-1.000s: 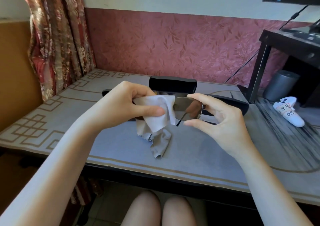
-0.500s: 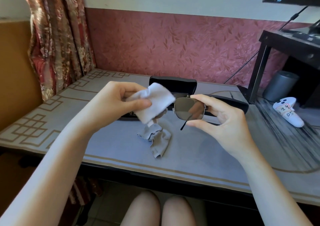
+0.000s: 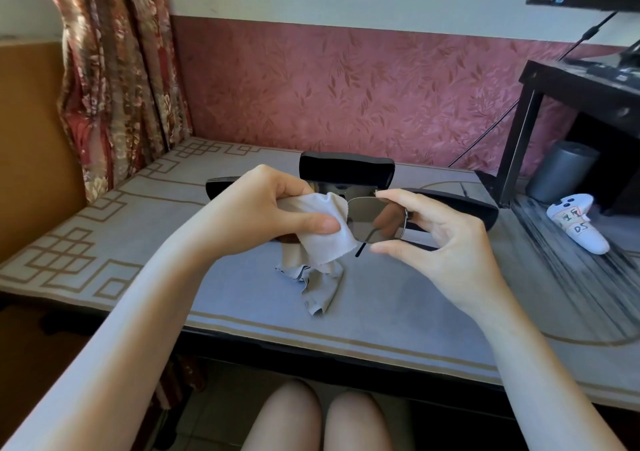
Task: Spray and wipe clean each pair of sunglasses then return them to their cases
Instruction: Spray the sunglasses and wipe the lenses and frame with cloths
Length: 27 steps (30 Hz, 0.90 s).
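My right hand point(image 3: 440, 232) pinches the right lens edge of a pair of thin-framed sunglasses point(image 3: 372, 220) held above the table. My left hand point(image 3: 273, 213) grips a white cleaning cloth point(image 3: 323, 231) folded over the left lens, which is hidden under it. A dark temple arm tip hangs down below the lens. Behind the hands, an open black case point(image 3: 346, 171) stands with its lid up. Flat black cases lie to the left point(image 3: 220, 186) and right point(image 3: 464, 205). A second grey cloth point(image 3: 317, 286) lies crumpled on the table.
The grey table mat point(image 3: 398, 305) has a gold border near its front edge. A white game controller point(image 3: 576, 224) lies at the right, beside a dark stand point(image 3: 519, 139) and a grey cylinder point(image 3: 561, 170). A curtain point(image 3: 117, 70) hangs at the left.
My left hand has brought the white cloth back to the right over the left lens, after pulling it leftward off the glasses half a second ago. The right hand holds steady.
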Tool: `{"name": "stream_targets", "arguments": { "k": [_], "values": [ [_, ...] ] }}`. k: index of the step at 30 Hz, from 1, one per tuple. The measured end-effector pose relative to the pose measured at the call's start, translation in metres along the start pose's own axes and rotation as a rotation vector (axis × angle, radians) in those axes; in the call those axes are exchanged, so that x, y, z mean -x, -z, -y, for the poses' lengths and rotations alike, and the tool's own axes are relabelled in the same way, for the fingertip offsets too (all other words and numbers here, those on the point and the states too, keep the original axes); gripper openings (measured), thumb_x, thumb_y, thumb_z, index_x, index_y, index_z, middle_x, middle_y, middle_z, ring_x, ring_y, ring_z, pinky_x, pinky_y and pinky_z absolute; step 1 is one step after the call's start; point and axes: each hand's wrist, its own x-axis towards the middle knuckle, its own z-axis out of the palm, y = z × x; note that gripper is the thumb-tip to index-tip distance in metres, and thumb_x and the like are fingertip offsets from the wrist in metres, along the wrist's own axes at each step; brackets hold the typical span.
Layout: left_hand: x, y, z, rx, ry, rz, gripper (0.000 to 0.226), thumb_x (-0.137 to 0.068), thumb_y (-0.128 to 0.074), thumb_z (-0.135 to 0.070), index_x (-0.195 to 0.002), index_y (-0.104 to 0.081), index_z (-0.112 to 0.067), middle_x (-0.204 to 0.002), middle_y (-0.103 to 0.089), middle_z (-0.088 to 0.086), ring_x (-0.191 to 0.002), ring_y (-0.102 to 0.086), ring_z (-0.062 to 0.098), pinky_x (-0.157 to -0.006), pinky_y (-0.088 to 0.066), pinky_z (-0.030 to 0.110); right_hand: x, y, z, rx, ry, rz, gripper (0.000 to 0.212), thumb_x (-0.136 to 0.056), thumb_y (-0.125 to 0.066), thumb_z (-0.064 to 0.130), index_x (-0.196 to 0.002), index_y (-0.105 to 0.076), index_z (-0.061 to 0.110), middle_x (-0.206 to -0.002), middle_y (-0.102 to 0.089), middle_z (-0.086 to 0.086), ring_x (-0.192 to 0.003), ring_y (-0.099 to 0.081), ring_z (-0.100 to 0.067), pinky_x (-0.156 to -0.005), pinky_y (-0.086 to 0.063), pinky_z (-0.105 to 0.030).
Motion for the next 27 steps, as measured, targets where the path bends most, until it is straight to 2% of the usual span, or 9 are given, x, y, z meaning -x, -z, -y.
{"name": "stream_targets", "arguments": {
  "k": [3,7,9,11,13,16,19,22,27],
  "values": [
    [0.001,0.000,-0.002,0.005,-0.024,-0.006,0.034,-0.071,-0.070,-0.046,-0.056,-0.060,-0.017,-0.050,-0.041,-0.008,-0.048,-0.035,0.008,-0.050,-0.030,0.024,0.000,0.001,0.001,-0.023,0.008,-0.003,0.049,-0.069,-0.080,0.026,-0.113,-0.064,0.040,-0.105,-0.069,0.007,-0.105,-0.064,-0.012,-0.105,-0.045,-0.041],
    [0.002,0.004,-0.001,-0.009,-0.070,-0.044,0.050,-0.089,-0.057,-0.037,-0.067,-0.051,0.008,-0.054,-0.031,-0.004,-0.047,-0.024,0.006,-0.045,-0.020,0.015,-0.002,0.003,0.000,-0.071,0.019,-0.009,0.050,-0.069,-0.081,0.024,-0.113,-0.065,0.039,-0.107,-0.070,0.003,-0.106,-0.065,-0.019,-0.106,-0.046,-0.039],
    [0.002,0.007,0.001,-0.008,-0.061,-0.041,0.052,-0.087,-0.055,-0.040,-0.068,-0.048,0.008,-0.056,-0.032,-0.001,-0.049,-0.023,0.006,-0.046,-0.019,0.017,-0.002,0.003,-0.002,-0.067,0.001,-0.002,0.049,-0.069,-0.081,0.026,-0.115,-0.067,0.039,-0.109,-0.071,0.006,-0.110,-0.064,-0.017,-0.106,-0.045,-0.045],
    [0.003,0.010,0.004,-0.001,-0.048,-0.029,0.041,-0.084,-0.062,-0.036,-0.067,-0.054,0.001,-0.051,-0.039,-0.008,-0.048,-0.030,0.004,-0.046,-0.024,0.014,-0.001,0.004,-0.003,-0.060,-0.015,0.003,0.050,-0.070,-0.082,0.027,-0.116,-0.067,0.037,-0.110,-0.071,0.007,-0.113,-0.064,-0.017,-0.106,-0.044,-0.050],
    [0.004,0.014,0.007,0.069,-0.024,0.004,0.024,-0.075,-0.071,-0.031,-0.077,-0.067,-0.007,-0.060,-0.061,-0.009,-0.055,-0.051,0.001,-0.053,-0.038,0.009,0.000,0.005,-0.004,-0.069,-0.012,-0.013,0.050,-0.070,-0.084,0.023,-0.115,-0.068,0.035,-0.105,-0.072,0.005,-0.107,-0.065,-0.017,-0.106,-0.044,-0.050],
    [0.008,0.021,0.014,0.126,0.005,0.082,0.032,-0.062,-0.082,-0.023,-0.092,-0.071,-0.015,-0.082,-0.075,-0.002,-0.074,-0.066,0.005,-0.065,-0.053,0.016,0.002,0.008,-0.005,-0.082,-0.007,-0.014,0.050,-0.070,-0.083,0.016,-0.115,-0.068,0.033,-0.094,-0.069,0.004,-0.096,-0.064,-0.020,-0.104,-0.045,-0.051],
    [0.011,0.024,0.017,0.041,-0.017,0.100,0.038,-0.065,-0.084,-0.020,-0.100,-0.071,-0.017,-0.094,-0.076,-0.001,-0.090,-0.070,0.012,-0.082,-0.053,0.025,0.003,0.007,-0.005,-0.081,-0.015,-0.006,0.050,-0.069,-0.084,0.018,-0.113,-0.068,0.036,-0.091,-0.069,0.011,-0.096,-0.063,-0.016,-0.105,-0.044,-0.052],
    [0.013,0.026,0.014,0.109,-0.002,0.128,0.031,-0.075,-0.072,-0.011,-0.105,-0.070,-0.018,-0.097,-0.076,-0.003,-0.089,-0.070,0.007,-0.077,-0.054,0.017,0.002,0.007,-0.004,-0.098,-0.024,-0.012,0.048,-0.068,-0.081,0.019,-0.111,-0.068,0.036,-0.089,-0.069,0.010,-0.093,-0.064,-0.016,-0.105,-0.045,-0.050],
    [0.012,0.021,0.013,0.176,-0.002,0.084,0.019,-0.086,-0.062,-0.008,-0.101,-0.071,-0.015,-0.081,-0.075,-0.006,-0.073,-0.067,0.000,-0.066,-0.050,0.011,0.003,0.009,-0.004,-0.096,-0.039,0.003,0.051,-0.071,-0.082,0.012,-0.114,-0.068,0.035,-0.091,-0.069,0.007,-0.093,-0.064,-0.017,-0.105,-0.045,-0.049]
  ]
}}
